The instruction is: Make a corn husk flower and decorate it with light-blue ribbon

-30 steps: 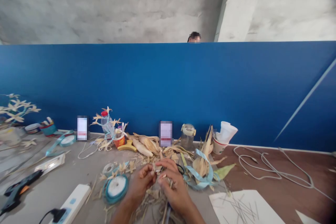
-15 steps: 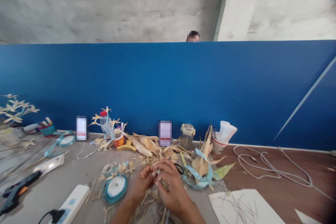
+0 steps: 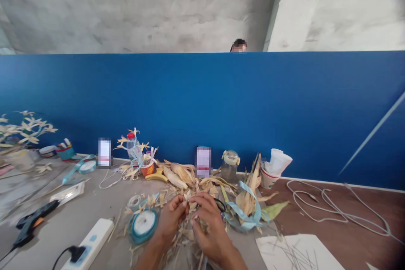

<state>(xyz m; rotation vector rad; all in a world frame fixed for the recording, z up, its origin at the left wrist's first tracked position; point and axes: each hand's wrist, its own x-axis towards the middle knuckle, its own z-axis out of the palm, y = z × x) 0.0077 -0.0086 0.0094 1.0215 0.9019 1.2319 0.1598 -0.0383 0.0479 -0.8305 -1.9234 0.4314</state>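
Husk piece (image 3: 187,195) between 2 hands.
Left hand (image 3: 173,214) pinches it; right hand (image 3: 208,220) curls alongside, its hold unclear (light pressure should best spare the tips).

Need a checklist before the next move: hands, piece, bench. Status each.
1. Left hand pinches the pale husk piece: ok.
2. Right hand touching that piece: cannot tell, fingers overlap the view.
3. Ribbon spool beside the left hand: ok.
4. Surface below the hands clear: not ok, husk scraps lie there.
5. Glue gun lying apart from both hands: ok.
6. Glue gun hot: cannot tell.
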